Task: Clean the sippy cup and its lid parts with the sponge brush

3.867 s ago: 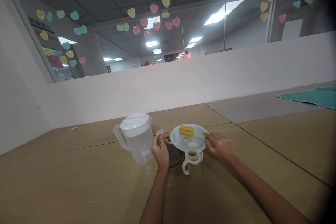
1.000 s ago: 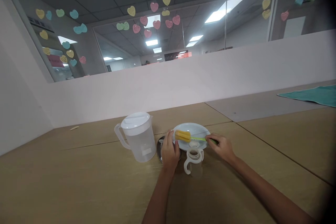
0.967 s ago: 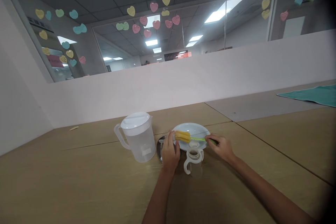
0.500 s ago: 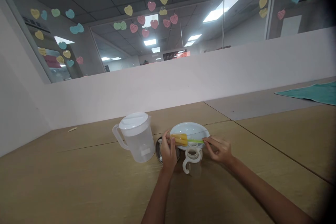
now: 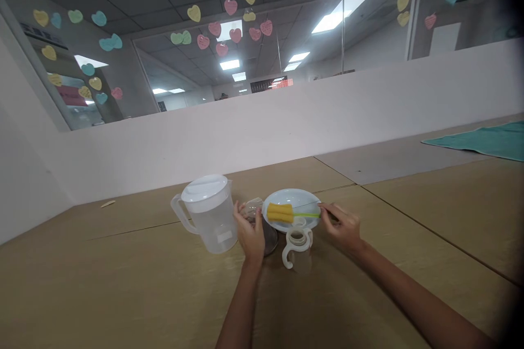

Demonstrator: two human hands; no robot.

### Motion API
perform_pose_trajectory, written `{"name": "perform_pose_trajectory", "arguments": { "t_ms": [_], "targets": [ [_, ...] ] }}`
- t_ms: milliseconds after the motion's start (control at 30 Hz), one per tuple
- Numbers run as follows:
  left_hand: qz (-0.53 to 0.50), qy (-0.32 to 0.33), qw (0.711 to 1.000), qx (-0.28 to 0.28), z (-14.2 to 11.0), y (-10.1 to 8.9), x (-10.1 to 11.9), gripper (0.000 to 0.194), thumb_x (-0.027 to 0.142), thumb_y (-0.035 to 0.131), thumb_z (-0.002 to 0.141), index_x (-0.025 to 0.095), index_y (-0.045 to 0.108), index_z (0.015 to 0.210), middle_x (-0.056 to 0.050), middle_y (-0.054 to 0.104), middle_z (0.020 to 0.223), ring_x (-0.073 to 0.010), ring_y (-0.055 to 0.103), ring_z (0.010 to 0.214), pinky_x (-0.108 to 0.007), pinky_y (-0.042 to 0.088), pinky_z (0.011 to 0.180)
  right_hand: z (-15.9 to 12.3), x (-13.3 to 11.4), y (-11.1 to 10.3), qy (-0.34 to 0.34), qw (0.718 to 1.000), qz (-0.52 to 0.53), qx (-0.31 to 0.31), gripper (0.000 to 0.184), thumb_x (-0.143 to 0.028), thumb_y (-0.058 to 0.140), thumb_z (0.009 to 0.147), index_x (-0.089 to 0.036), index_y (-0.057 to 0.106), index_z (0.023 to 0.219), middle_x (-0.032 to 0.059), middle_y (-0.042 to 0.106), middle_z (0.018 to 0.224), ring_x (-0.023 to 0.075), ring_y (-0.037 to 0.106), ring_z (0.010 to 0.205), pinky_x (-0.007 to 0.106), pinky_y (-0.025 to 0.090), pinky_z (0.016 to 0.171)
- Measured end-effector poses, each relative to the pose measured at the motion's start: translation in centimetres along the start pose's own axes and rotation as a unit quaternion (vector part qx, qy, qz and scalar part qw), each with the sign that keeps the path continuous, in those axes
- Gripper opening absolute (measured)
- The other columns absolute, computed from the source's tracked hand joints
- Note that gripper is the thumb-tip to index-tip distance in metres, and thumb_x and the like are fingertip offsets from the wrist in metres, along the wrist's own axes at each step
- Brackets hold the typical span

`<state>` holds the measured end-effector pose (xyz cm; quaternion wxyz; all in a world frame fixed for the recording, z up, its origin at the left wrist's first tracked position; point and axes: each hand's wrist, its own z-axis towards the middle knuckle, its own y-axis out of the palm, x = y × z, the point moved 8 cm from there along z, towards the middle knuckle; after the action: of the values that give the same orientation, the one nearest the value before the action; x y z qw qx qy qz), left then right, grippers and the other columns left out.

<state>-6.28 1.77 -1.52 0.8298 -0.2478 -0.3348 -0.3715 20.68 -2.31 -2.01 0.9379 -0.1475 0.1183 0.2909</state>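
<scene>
My right hand [image 5: 341, 227] is closed on the thin green handle of a yellow sponge brush [image 5: 280, 212]. The sponge head points left, over a white bowl [image 5: 292, 194]. My left hand [image 5: 250, 234] is wrapped round a clear cup [image 5: 254, 206], whose mouth faces the sponge; the two are apart. Below the hands, a dark round tray [image 5: 270, 242] is partly hidden by my left hand. Just in front of the bowl stands a small clear jar with a white hooked handle [image 5: 290, 256] and a ring-shaped top.
A translucent pitcher with a white lid [image 5: 215, 221] stands left of my left hand, close to it. A teal cloth [image 5: 487, 139] lies at the far right of the wooden table [image 5: 123, 283]. A low white wall [image 5: 229, 128] runs along the back, beneath a window with heart-shaped notes.
The sponge head has come out of the clear cup. My left hand has moved left with the cup, away from the brush. The view has shifted slightly.
</scene>
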Motion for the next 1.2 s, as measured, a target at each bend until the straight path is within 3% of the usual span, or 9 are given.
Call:
{"name": "perform_pose_trajectory", "arguments": {
  "t_ms": [133, 333, 467, 567, 700, 833, 967, 1067, 1200],
  "targets": [
    [0.106, 0.051, 0.993, -0.022, 0.1, 0.1, -0.1, 0.06, 0.037, 0.051, 0.084, 0.017, 0.026, 0.134, -0.014, 0.049, 0.122, -0.0255, 0.052, 0.108, -0.037, 0.047, 0.084, 0.2, 1.4, -0.2, 0.086, 0.996, -0.015, 0.019, 0.028, -0.032, 0.047, 0.082, -0.017, 0.071, 0.081, 0.0039, 0.066, 0.063, 0.0118, 0.057, 0.055, 0.022, 0.042, 0.057],
    [0.258, 0.102, 0.956, -0.096, -0.3, 1.6, -0.8, 0.045, 0.023, 0.049, 0.08, 0.014, 0.043, 0.123, -0.013, 0.052, 0.113, -0.0272, 0.052, 0.106, -0.04, 0.043, 0.086, -0.3, 5.8, 0.4, 0.305, 0.952, -0.027, -0.018, 0.048, -0.053, 0.041, 0.082, -0.016, 0.071, 0.089, 0.0044, 0.064, 0.062, 0.0161, 0.055, 0.055, 0.024, 0.035, 0.052],
    [0.317, 0.082, 0.937, -0.121, -0.5, 2.1, -1.5, 0.044, 0.021, 0.048, 0.079, 0.015, 0.044, 0.122, -0.013, 0.054, 0.112, -0.0277, 0.052, 0.105, -0.04, 0.042, 0.083, -0.7, 7.6, 1.1, 0.36, 0.932, 0.016, -0.05, 0.054, -0.056, 0.034, 0.083, -0.015, 0.07, 0.083, 0.0063, 0.066, 0.066, 0.0203, 0.057, 0.063, 0.026, 0.035, 0.053],
    [0.335, 0.067, 0.929, -0.14, -0.5, 2.2, -1.8, 0.04, 0.023, 0.049, 0.079, 0.016, 0.048, 0.118, -0.013, 0.052, 0.112, -0.027, 0.053, 0.103, -0.039, 0.041, 0.083, -0.7, 8.0, 1.4, 0.357, 0.932, 0.048, -0.046, 0.052, -0.054, 0.035, 0.082, -0.014, 0.068, 0.076, 0.0058, 0.065, 0.063, 0.0201, 0.056, 0.061, 0.026, 0.035, 0.053],
    [0.34, 0.06, 0.924, -0.168, -0.5, 2.4, -2.5, 0.036, 0.025, 0.049, 0.08, 0.018, 0.052, 0.115, -0.011, 0.05, 0.111, -0.0251, 0.054, 0.1, -0.037, 0.042, 0.084, -0.6, 7.6, 1.6, 0.338, 0.937, 0.073, -0.042, 0.037, -0.04, 0.041, 0.075, -0.016, 0.068, 0.083, 0.0036, 0.065, 0.068, 0.0183, 0.056, 0.062, 0.025, 0.036, 0.054],
    [0.334, 0.06, 0.916, -0.214, -0.7, 3.3, -3.7, 0.039, 0.022, 0.048, 0.08, 0.016, 0.051, 0.118, -0.012, 0.049, 0.115, -0.0234, 0.056, 0.098, -0.035, 0.044, 0.084, -0.3, 7.3, 1.3, 0.329, 0.942, 0.037, -0.056, 0.031, -0.034, 0.041, 0.07, -0.017, 0.067, 0.077, 0.0012, 0.059, 0.058, 0.0166, 0.052, 0.054, 0.024, 0.032, 0.049],
    [0.325, 0.101, 0.914, -0.22, -1.0, 4.0, -3.9, 0.043, 0.014, 0.044, 0.079, 0.016, 0.048, 0.122, -0.012, 0.051, 0.121, -0.0242, 0.052, 0.11, -0.037, 0.04, 0.094, 0.2, 7.0, 0.7, 0.317, 0.944, -0.042, -0.088, 0.024, -0.03, 0.043, 0.069, -0.018, 0.065, 0.071, 0.0016, 0.062, 0.062, 0.0154, 0.051, 0.056, 0.024, 0.027, 0.049],
    [0.325, 0.128, 0.916, -0.197, -1.0, 3.9, -3.4, 0.044, 0.011, 0.042, 0.078, 0.015, 0.047, 0.122, -0.012, 0.053, 0.122, -0.0249, 0.047, 0.116, -0.041, 0.035, 0.099, 1.1, 6.0, -0.1, 0.248, 0.96, -0.109, -0.073, 0.021, -0.027, 0.045, 0.069, -0.019, 0.064, 0.075, 0.0018, 0.064, 0.071, 0.0152, 0.052, 0.062, 0.024, 0.027, 0.052],
    [0.334, 0.106, 0.922, -0.163, -0.6, 2.9, -2.9, 0.038, 0.015, 0.042, 0.081, 0.014, 0.051, 0.118, -0.012, 0.06, 0.107, -0.0253, 0.053, 0.104, -0.041, 0.04, 0.09, 1.6, 4.5, -0.7, 0.15, 0.979, -0.134, -0.036, 0.019, -0.019, 0.044, 0.068, -0.018, 0.062, 0.071, 0.0016, 0.063, 0.073, 0.0133, 0.052, 0.063, 0.023, 0.027, 0.054]
  ]
}}
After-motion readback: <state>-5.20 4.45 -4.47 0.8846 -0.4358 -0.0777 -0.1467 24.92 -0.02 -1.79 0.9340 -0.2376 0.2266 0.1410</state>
